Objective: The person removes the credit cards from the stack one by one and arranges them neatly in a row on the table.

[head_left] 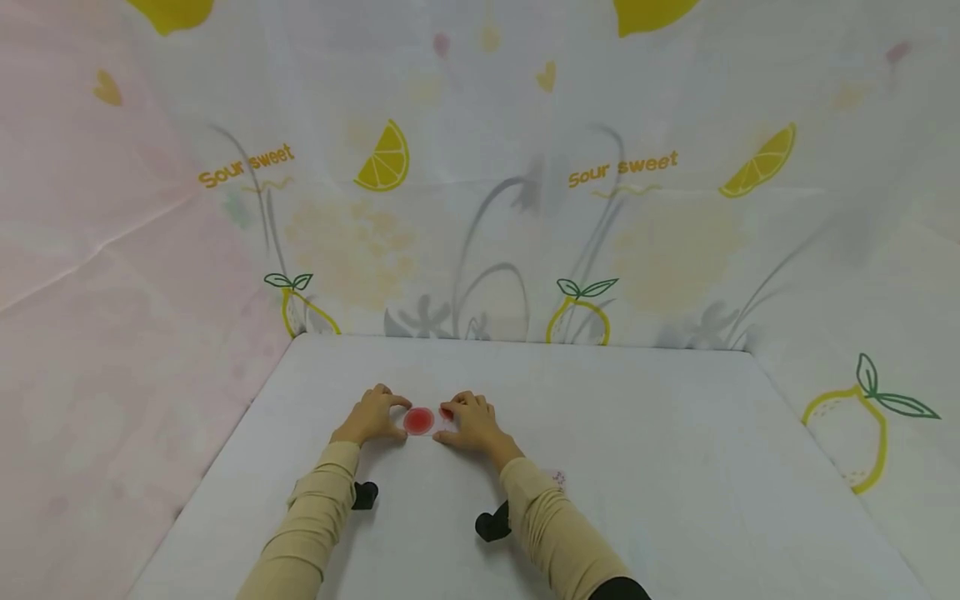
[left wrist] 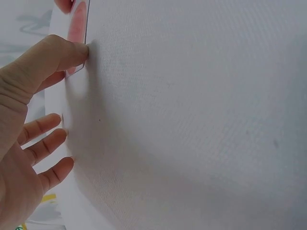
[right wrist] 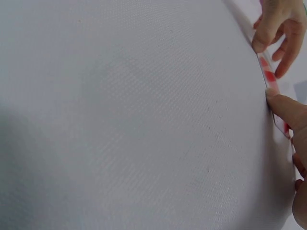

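Observation:
A small flat pale card (head_left: pixel 418 421) with red round spots lies on the white table between the two hands. My left hand (head_left: pixel 369 418) holds its left end between thumb and forefinger, its other fingers spread apart in the left wrist view. At the right end, my right hand (head_left: pixel 474 425) grips the card, with its thumb on the near edge and a finger at the far side, partly covering a second red spot. The right wrist view shows the card (right wrist: pixel 269 75) edge-on, with both hands at it.
A small pale item with a pinkish pattern (head_left: pixel 558 478) lies beside the right sleeve, which partly hides it. The white table (head_left: pixel 637 417) reaches back to a lemon-printed cloth (head_left: pixel 480 208). Black pieces (head_left: pixel 492 523) stick out at both wrists.

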`<action>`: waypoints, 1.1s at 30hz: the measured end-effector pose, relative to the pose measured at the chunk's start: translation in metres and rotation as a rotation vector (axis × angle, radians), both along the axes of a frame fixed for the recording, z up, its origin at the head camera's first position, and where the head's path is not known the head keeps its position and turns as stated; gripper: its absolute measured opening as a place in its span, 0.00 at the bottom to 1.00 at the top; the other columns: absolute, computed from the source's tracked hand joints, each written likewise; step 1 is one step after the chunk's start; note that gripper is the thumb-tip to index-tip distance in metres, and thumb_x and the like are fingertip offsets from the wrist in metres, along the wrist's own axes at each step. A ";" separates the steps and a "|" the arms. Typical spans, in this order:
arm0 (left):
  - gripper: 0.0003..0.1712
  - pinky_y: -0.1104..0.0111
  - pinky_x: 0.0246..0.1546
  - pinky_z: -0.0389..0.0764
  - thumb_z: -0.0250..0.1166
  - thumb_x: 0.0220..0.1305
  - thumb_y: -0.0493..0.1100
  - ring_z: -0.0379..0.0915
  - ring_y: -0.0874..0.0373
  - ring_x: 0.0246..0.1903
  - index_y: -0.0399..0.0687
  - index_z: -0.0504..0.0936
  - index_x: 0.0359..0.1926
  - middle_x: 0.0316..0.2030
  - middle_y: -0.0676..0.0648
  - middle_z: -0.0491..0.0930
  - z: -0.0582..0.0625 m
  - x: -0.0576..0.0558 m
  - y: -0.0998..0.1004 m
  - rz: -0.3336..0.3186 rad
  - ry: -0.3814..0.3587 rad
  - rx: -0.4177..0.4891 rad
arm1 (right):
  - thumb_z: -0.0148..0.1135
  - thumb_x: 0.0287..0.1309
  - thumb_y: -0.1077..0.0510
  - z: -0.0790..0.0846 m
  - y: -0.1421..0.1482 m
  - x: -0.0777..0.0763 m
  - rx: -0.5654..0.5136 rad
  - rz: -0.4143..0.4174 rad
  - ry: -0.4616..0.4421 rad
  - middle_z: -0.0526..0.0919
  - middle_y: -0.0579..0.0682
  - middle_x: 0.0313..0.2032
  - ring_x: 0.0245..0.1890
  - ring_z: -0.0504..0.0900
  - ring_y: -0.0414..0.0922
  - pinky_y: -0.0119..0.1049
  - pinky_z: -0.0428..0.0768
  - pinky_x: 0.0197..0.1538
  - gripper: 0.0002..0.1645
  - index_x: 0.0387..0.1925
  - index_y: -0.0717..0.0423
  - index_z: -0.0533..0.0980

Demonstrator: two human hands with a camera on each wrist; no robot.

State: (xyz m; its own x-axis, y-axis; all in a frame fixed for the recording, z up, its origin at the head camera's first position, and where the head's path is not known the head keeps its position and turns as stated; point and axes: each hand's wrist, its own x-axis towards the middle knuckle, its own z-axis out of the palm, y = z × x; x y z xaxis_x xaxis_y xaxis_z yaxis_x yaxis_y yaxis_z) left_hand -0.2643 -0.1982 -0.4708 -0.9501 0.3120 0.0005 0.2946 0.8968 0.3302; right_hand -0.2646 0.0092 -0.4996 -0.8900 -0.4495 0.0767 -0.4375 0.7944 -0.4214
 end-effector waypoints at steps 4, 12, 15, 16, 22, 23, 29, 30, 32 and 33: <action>0.27 0.49 0.39 0.69 0.73 0.33 0.46 0.64 0.42 0.41 0.49 0.81 0.42 0.41 0.38 0.68 -0.002 0.000 -0.001 0.003 -0.010 -0.007 | 0.61 0.47 0.39 0.002 -0.001 0.002 0.003 0.006 -0.004 0.67 0.50 0.48 0.48 0.64 0.50 0.48 0.62 0.48 0.32 0.53 0.49 0.72; 0.27 0.50 0.39 0.69 0.73 0.32 0.46 0.63 0.42 0.41 0.50 0.81 0.42 0.41 0.38 0.68 -0.006 0.000 -0.002 0.013 0.005 0.014 | 0.61 0.46 0.39 0.001 0.000 0.003 0.013 0.012 0.012 0.67 0.50 0.49 0.48 0.63 0.51 0.47 0.63 0.47 0.33 0.54 0.49 0.71; 0.27 0.50 0.38 0.70 0.73 0.32 0.46 0.63 0.43 0.41 0.50 0.81 0.41 0.41 0.38 0.68 -0.005 0.001 -0.003 0.009 0.006 0.016 | 0.61 0.46 0.38 0.001 0.000 0.002 0.018 0.016 0.020 0.66 0.49 0.49 0.48 0.63 0.50 0.47 0.63 0.47 0.33 0.53 0.48 0.71; 0.27 0.50 0.38 0.70 0.73 0.32 0.46 0.63 0.43 0.41 0.50 0.81 0.42 0.41 0.38 0.68 -0.005 0.001 -0.003 0.007 0.007 0.019 | 0.60 0.46 0.38 0.000 0.000 0.002 0.020 0.016 0.020 0.66 0.49 0.49 0.48 0.63 0.50 0.47 0.63 0.47 0.34 0.54 0.48 0.71; 0.27 0.50 0.40 0.69 0.73 0.33 0.46 0.63 0.42 0.42 0.50 0.81 0.42 0.42 0.38 0.68 -0.003 0.000 -0.003 0.006 0.007 0.022 | 0.60 0.47 0.39 0.003 0.000 0.002 0.008 0.013 0.015 0.66 0.49 0.49 0.48 0.63 0.50 0.47 0.62 0.48 0.34 0.54 0.49 0.71; 0.27 0.50 0.40 0.69 0.73 0.33 0.46 0.63 0.42 0.43 0.50 0.81 0.42 0.42 0.38 0.68 -0.003 0.000 -0.003 0.008 0.005 0.022 | 0.61 0.47 0.39 0.004 0.000 0.002 0.006 0.014 0.019 0.67 0.50 0.49 0.48 0.63 0.50 0.47 0.62 0.47 0.33 0.54 0.49 0.71; 0.27 0.50 0.41 0.69 0.73 0.33 0.45 0.63 0.43 0.43 0.49 0.81 0.42 0.42 0.38 0.67 0.000 0.003 0.000 0.013 -0.006 0.028 | 0.61 0.47 0.39 0.005 0.000 0.004 0.016 0.012 0.034 0.67 0.50 0.49 0.47 0.64 0.50 0.47 0.63 0.47 0.33 0.53 0.50 0.72; 0.27 0.50 0.41 0.69 0.73 0.33 0.45 0.62 0.43 0.43 0.49 0.81 0.42 0.42 0.38 0.67 0.000 0.003 0.000 0.014 -0.008 0.029 | 0.61 0.47 0.39 0.006 0.000 0.005 0.019 0.011 0.030 0.67 0.50 0.49 0.47 0.64 0.50 0.47 0.63 0.47 0.33 0.53 0.50 0.72; 0.27 0.50 0.41 0.69 0.73 0.33 0.45 0.63 0.43 0.43 0.49 0.81 0.42 0.42 0.38 0.67 0.000 0.003 0.000 0.015 -0.008 0.025 | 0.61 0.46 0.40 0.006 0.000 0.005 0.013 0.011 0.032 0.67 0.50 0.49 0.47 0.64 0.50 0.48 0.63 0.47 0.33 0.53 0.50 0.72; 0.28 0.50 0.41 0.69 0.73 0.33 0.45 0.63 0.42 0.43 0.49 0.81 0.42 0.42 0.38 0.67 0.001 0.003 0.001 0.015 -0.008 0.026 | 0.61 0.46 0.40 0.006 0.001 0.005 0.016 0.010 0.032 0.67 0.50 0.49 0.47 0.64 0.50 0.47 0.63 0.47 0.33 0.53 0.50 0.72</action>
State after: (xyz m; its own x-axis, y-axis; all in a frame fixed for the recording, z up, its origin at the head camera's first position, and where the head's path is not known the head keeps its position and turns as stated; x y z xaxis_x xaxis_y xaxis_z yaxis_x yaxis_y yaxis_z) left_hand -0.2609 -0.1975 -0.4703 -0.9547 0.2975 0.0008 0.2783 0.8921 0.3560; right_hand -0.2593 0.0098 -0.4931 -0.8828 -0.4595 0.0977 -0.4583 0.7965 -0.3944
